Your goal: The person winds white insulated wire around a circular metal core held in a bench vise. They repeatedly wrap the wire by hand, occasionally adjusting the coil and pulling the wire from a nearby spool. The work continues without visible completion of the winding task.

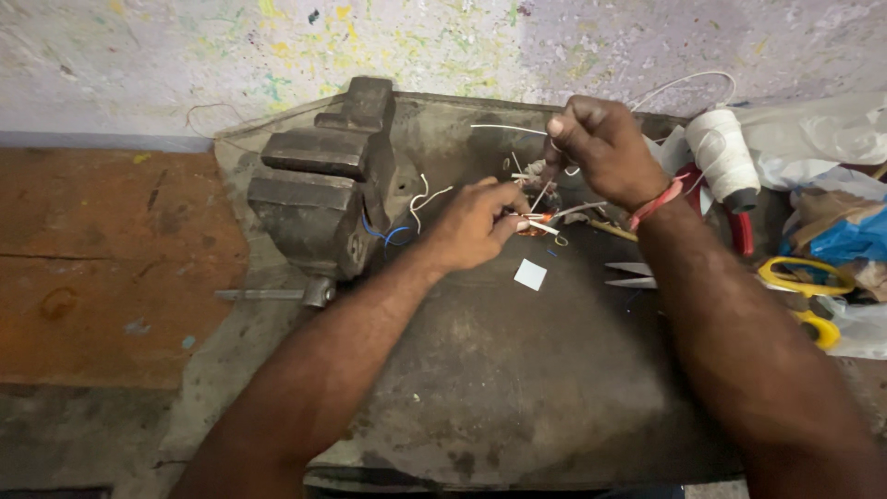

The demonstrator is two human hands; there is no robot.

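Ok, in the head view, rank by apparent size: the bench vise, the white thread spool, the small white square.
1. bench vise, clearly largest.
2. white thread spool.
3. small white square, smallest.

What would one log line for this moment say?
left hand: pinches small copper coil | right hand: pulls white thread | bench vise left | scissors right

The left hand [473,222] covers most of a small copper-coloured coil [534,225], so its shape cannot be told. The right hand [602,148] pinches a thin white thread [508,128] whose end is hidden inside the fingers. The scissors [802,282] lie partly under the right forearm, and the plastic bags [832,139] run off the right edge
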